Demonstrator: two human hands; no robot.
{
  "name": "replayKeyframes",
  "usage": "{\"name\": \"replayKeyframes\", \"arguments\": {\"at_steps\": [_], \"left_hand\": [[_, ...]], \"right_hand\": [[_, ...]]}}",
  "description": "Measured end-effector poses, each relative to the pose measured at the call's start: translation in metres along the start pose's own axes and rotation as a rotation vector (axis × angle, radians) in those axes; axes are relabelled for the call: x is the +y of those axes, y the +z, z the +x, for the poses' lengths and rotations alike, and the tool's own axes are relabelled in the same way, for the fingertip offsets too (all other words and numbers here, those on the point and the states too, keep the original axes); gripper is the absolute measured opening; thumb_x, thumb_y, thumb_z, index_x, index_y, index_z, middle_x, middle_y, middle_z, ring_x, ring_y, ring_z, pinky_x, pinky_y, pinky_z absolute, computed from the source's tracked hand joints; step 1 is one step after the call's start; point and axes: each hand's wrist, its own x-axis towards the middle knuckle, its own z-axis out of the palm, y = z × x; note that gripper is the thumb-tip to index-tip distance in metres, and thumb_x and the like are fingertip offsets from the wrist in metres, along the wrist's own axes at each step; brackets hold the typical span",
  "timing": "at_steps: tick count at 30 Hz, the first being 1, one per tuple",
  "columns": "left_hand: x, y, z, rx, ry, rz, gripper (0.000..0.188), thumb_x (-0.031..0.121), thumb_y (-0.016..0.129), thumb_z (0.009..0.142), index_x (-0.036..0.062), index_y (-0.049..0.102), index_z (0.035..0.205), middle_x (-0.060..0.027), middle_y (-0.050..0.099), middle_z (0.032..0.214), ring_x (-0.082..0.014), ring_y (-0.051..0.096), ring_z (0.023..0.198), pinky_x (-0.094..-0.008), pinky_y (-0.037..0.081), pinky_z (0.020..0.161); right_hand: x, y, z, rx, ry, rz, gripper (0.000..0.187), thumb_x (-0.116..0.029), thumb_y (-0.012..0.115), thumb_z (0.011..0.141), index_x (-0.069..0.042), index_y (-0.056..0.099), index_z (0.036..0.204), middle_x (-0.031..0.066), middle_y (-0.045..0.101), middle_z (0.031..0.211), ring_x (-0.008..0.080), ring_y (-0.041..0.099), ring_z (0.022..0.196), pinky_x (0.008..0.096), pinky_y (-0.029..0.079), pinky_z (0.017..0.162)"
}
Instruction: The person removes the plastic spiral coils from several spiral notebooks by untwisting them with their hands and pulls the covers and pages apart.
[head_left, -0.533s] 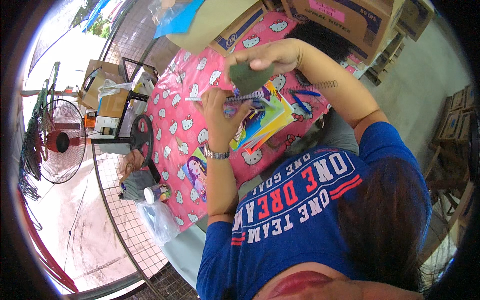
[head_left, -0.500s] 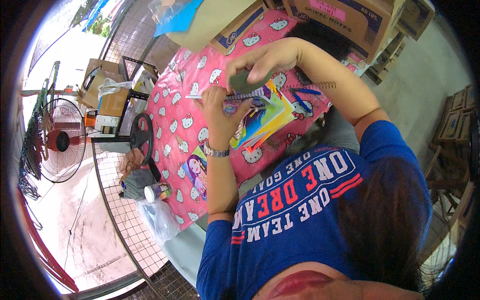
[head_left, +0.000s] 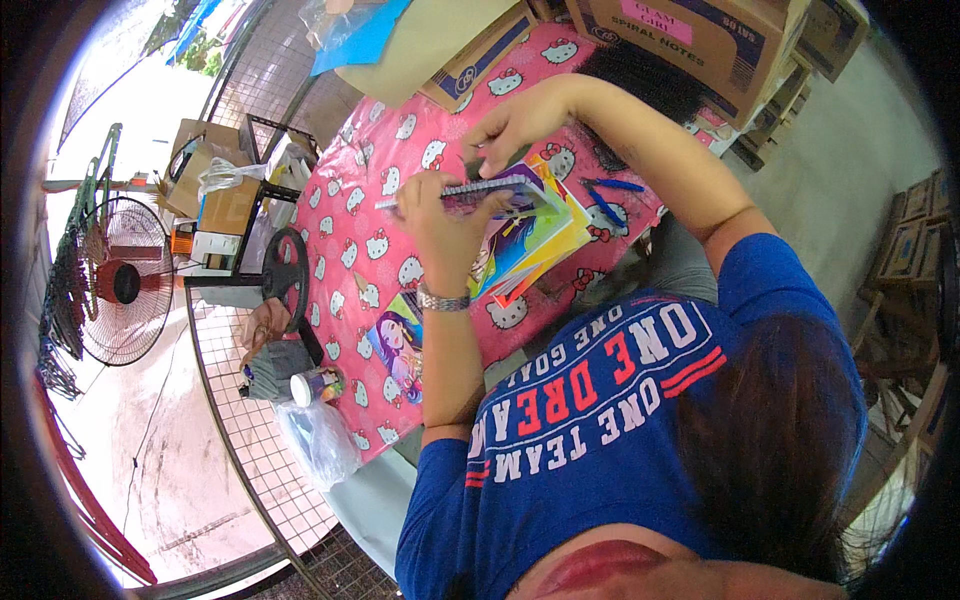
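- Left hand (head_left: pixel 440 215) is wrapped around the spiral notebook (head_left: pixel 497 190), fingers curled shut on its near side, holding it up just off the pink cartoon-cat tablecloth (head_left: pixel 370 215), roughly mid-table toward the far edge.
- Right hand (head_left: pixel 515 125) comes over the top, fingers bent and pinched at the notebook's far edge. Can't tell exactly what they grip, maybe a dark cover or a page.
- Under the notebook there's a fan of bright colored sheets (head_left: pixel 535 245), touching it. I'd keep the notebook lifted so they don't get dragged along.
- My take: steady the wire spine with the left, let the right do the flipping slowly, so pages don't snag in the coil.
- Blue pens (head_left: pixel 605 205) lie just beside the stack, toward the right edge. Watch the elbow.
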Motion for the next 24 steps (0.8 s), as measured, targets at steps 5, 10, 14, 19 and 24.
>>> {"name": "replayKeyframes", "arguments": {"at_steps": [5, 10, 14, 19, 24], "left_hand": [[-0.036, -0.005, -0.003, -0.027, -0.015, -0.026, 0.046, 0.028, 0.089, 0.054, 0.0083, 0.059, 0.083, -0.0062, 0.057, 0.083, -0.0275, 0.052, 0.085, -0.0388, 0.039, 0.077], [-0.039, -0.001, -0.008, 0.008, -0.021, -0.057, 0.043, 0.025, 0.089, 0.053, 0.0087, 0.059, 0.080, -0.0049, 0.058, 0.082, -0.0266, 0.050, 0.084, -0.0385, 0.038, 0.076], [-0.035, 0.000, -0.005, 0.006, -0.030, -0.078, 0.044, 0.028, 0.089, 0.053, 0.0085, 0.059, 0.078, -0.0046, 0.058, 0.082, -0.0258, 0.051, 0.083, -0.0381, 0.038, 0.076], [-0.038, -0.003, -0.003, 0.025, -0.033, -0.074, 0.045, 0.028, 0.090, 0.054, 0.0068, 0.059, 0.080, -0.0053, 0.058, 0.079, -0.0265, 0.051, 0.080, -0.0375, 0.041, 0.073], [-0.041, -0.006, -0.003, -0.015, -0.075, -0.098, 0.045, 0.027, 0.089, 0.056, 0.0053, 0.059, 0.080, -0.0068, 0.057, 0.077, -0.0268, 0.052, 0.078, -0.0375, 0.042, 0.069]], "right_hand": [[-0.004, 0.003, 0.013, 0.040, -0.087, 0.156, 0.047, -0.042, 0.061, 0.089, -0.008, 0.054, 0.121, -0.0002, 0.058, 0.110, 0.0101, 0.054, 0.101, 0.0266, 0.042, 0.090], [0.002, 0.007, 0.018, 0.135, -0.194, 0.286, 0.049, -0.041, 0.063, 0.088, -0.007, 0.054, 0.122, 0.0019, 0.059, 0.111, 0.0103, 0.055, 0.100, 0.0283, 0.043, 0.089], [0.003, -0.002, 0.024, -0.028, 0.101, -0.063, 0.052, -0.040, 0.064, 0.087, -0.002, 0.053, 0.121, 0.0035, 0.057, 0.111, 0.0122, 0.054, 0.104, 0.0283, 0.044, 0.089], [-0.002, 0.004, 0.020, -0.006, -0.251, 0.375, 0.046, -0.036, 0.065, 0.087, -0.003, 0.055, 0.118, 0.0019, 0.057, 0.109, 0.0106, 0.053, 0.101, 0.0271, 0.043, 0.088], [0.006, -0.001, 0.034, 0.092, -0.126, 0.196, 0.052, -0.042, 0.065, 0.085, -0.005, 0.055, 0.120, 0.0034, 0.057, 0.113, 0.0118, 0.052, 0.106, 0.0277, 0.042, 0.092]]}}
